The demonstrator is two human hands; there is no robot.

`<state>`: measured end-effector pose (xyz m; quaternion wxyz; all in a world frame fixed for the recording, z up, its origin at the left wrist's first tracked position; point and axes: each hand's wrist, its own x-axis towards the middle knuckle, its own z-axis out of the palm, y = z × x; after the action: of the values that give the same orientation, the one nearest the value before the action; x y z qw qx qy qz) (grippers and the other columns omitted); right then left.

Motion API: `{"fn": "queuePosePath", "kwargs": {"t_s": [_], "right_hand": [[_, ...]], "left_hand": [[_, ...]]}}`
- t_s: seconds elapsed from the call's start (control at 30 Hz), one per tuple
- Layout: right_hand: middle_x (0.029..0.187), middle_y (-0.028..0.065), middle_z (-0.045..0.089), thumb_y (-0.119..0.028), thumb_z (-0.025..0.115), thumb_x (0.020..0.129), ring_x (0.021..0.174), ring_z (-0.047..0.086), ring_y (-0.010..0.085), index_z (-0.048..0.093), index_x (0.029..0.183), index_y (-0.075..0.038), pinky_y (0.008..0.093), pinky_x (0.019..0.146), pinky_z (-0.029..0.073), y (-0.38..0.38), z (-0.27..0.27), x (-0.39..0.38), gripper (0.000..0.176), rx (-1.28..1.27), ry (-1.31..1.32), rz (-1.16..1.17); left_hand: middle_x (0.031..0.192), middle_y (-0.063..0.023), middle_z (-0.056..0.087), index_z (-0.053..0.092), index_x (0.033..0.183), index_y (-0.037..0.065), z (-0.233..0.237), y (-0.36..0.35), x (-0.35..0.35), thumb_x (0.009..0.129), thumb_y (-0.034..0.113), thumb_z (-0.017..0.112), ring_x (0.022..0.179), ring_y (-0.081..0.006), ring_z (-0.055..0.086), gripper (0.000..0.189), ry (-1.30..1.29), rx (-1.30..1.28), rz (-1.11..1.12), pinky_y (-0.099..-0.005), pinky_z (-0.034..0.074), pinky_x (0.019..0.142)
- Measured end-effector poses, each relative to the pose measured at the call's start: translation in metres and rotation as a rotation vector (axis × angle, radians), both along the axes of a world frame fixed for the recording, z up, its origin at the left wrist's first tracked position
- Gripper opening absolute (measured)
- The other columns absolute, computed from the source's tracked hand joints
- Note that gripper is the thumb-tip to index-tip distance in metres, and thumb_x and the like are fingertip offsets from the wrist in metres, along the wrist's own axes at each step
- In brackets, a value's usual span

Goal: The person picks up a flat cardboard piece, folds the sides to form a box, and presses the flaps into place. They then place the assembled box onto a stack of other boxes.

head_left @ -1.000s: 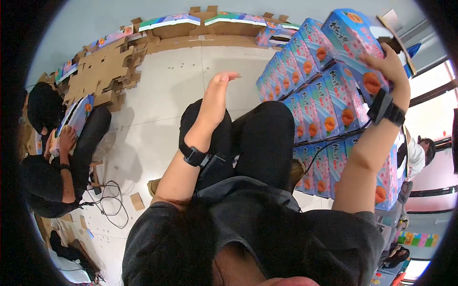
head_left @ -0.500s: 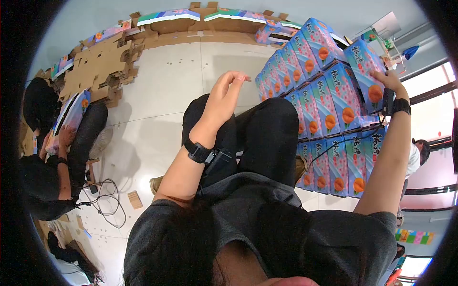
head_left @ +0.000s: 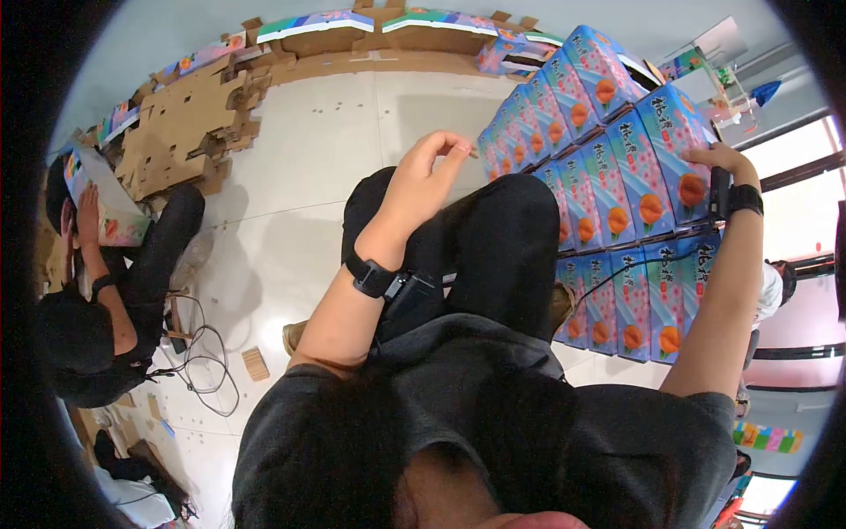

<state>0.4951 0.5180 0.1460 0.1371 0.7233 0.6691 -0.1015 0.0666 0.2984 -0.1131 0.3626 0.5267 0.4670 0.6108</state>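
My right hand (head_left: 727,163) rests against the right edge of a blue and pink gift box (head_left: 677,141), fingers over its printed face and the rest of the grip hidden. Peaches and dark characters decorate the box, which stands at the near right end of the middle row of the stack. Its neighbour, another peach box (head_left: 636,176), stands close on the left. Held up over my knees, my left hand (head_left: 427,176) has loosely bent fingers, with a gap beside the thumb. I see nothing held in it.
Further boxes form the top row (head_left: 577,115) and bottom row (head_left: 630,304). Flattened cardboard (head_left: 181,128) lies at the left. A seated co-worker (head_left: 106,326) handles a box (head_left: 119,207). A looped cable (head_left: 225,375) and a wooden block (head_left: 255,363) lie on the floor.
The box under my right hand has moved left and down into line with its row. My left hand has shifted slightly right. The co-worker has turned their box.
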Motion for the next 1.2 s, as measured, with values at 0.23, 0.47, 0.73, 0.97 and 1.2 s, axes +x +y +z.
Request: {"fn": "queuePosePath", "kwargs": {"t_s": [0.23, 0.47, 0.73, 0.97, 1.2], "right_hand": [[0.092, 0.0093, 0.068, -0.058, 0.083, 0.062, 0.079, 0.060, 0.0194, 0.070, 0.101, 0.004, 0.0346, 0.070, 0.048, 0.015, -0.008, 0.014, 0.074, -0.006, -0.026, -0.003], [0.129, 0.0237, 0.055, -0.057, 0.085, 0.056, 0.119, 0.053, 0.0370, 0.058, 0.124, 0.003, 0.0416, 0.096, 0.046, -0.008, 0.000, -0.036, 0.095, 0.377, -0.598, 0.213], [0.142, 0.0196, 0.048, -0.047, 0.083, 0.063, 0.130, 0.046, 0.0369, 0.060, 0.128, -0.012, 0.0473, 0.104, 0.042, -0.014, -0.031, -0.136, 0.077, 0.552, -0.321, 0.671], [0.117, 0.0165, 0.066, -0.017, 0.076, 0.075, 0.109, 0.062, 0.0327, 0.068, 0.116, -0.009, 0.0409, 0.091, 0.050, -0.007, -0.123, -0.185, 0.042, 0.050, 0.117, 0.807], [0.104, 0.0212, 0.068, -0.012, 0.055, 0.085, 0.097, 0.065, 0.0394, 0.060, 0.127, -0.012, 0.0430, 0.087, 0.051, 0.007, -0.222, -0.160, 0.042, 0.188, 0.308, 0.762]], "left_hand": [[0.095, -0.0122, 0.070, 0.066, 0.097, -0.001, 0.006, -0.003, 0.003, 0.097, 0.028, 0.058, 0.094, -0.0215, 0.066, 0.029, 0.058, -0.018, -0.006, -0.0329, 0.048, 0.087], [0.098, -0.0056, 0.069, 0.066, 0.099, 0.002, 0.010, -0.005, 0.002, 0.098, 0.024, 0.057, 0.097, -0.0152, 0.061, 0.024, 0.114, -0.055, -0.066, -0.0303, 0.044, 0.092], [0.093, -0.0090, 0.070, 0.067, 0.096, 0.004, 0.015, -0.011, 0.004, 0.089, 0.024, 0.067, 0.091, -0.0216, 0.066, 0.021, 0.379, -0.009, -0.008, -0.0327, 0.049, 0.083], [0.083, -0.0082, 0.069, 0.066, 0.087, 0.007, 0.009, -0.013, 0.005, 0.078, 0.018, 0.071, 0.081, -0.0242, 0.068, 0.015, 0.653, 0.179, 0.021, -0.0333, 0.051, 0.073], [0.069, -0.0052, 0.064, 0.067, 0.084, 0.008, 0.009, -0.014, 0.005, 0.075, 0.016, 0.075, 0.063, -0.0202, 0.065, 0.015, 0.608, -0.004, -0.154, -0.0306, 0.050, 0.060]]}}
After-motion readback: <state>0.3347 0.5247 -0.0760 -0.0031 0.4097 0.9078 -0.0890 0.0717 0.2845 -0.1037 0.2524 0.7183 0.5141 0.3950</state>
